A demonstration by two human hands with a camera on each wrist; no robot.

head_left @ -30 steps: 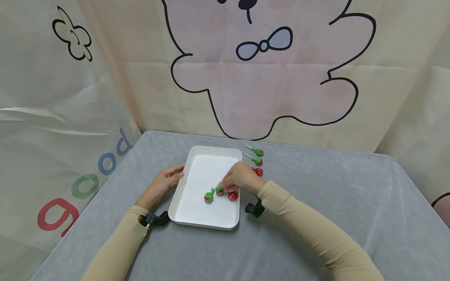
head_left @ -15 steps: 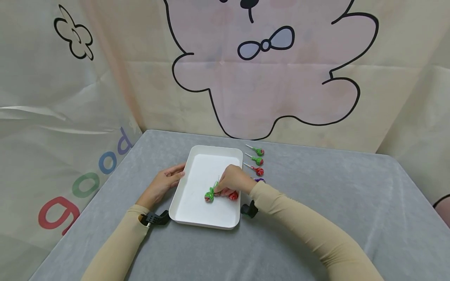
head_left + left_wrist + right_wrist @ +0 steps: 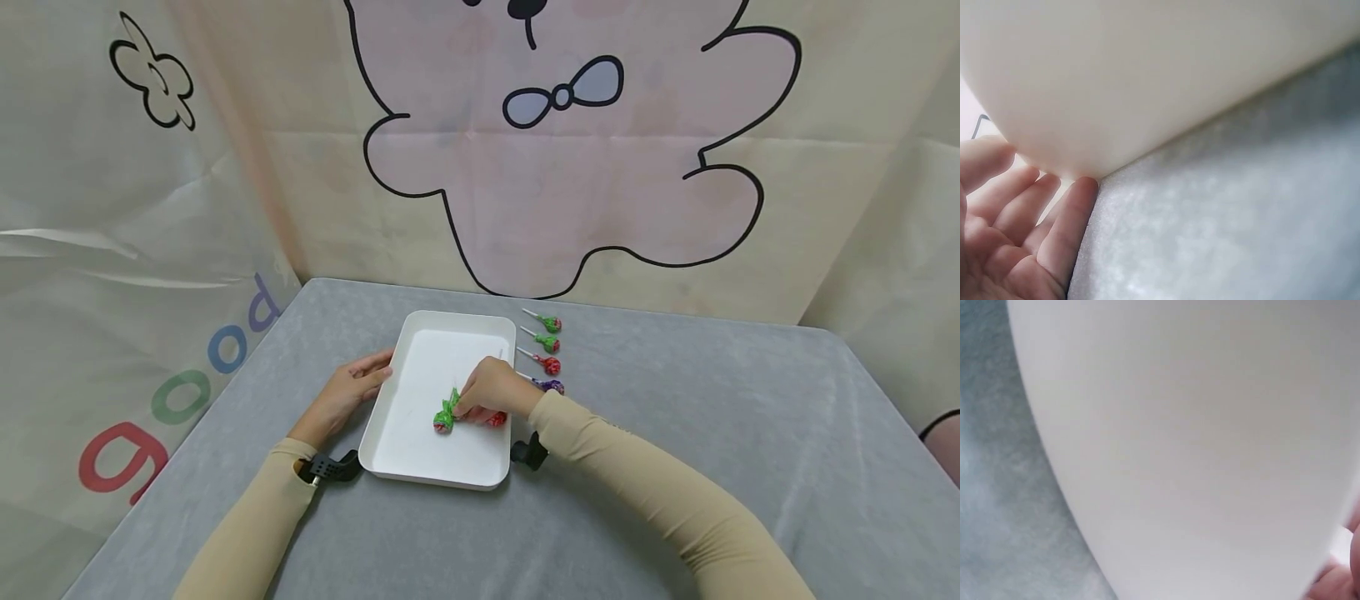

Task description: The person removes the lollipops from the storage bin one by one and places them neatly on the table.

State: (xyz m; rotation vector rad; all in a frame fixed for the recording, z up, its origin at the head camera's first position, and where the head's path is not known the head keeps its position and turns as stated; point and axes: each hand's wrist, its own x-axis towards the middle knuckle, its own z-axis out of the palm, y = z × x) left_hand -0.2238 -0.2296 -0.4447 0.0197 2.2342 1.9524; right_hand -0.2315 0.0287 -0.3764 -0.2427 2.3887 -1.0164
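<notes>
Left hand [image 3: 347,396]: fingers extended, touching the left wall of the white tray [image 3: 423,454]. Right hand [image 3: 495,389] reaches over the right rim, fingers curled down; can't tell what they grip. Green lollipop [image 3: 443,422] lies just beside its fingertips, mid-tray; red lollipop [image 3: 497,419] partly hidden, near right wall. Four more lollipops [image 3: 552,343] beyond that rim, wide tabletop [image 3: 720,392] rightward.
</notes>
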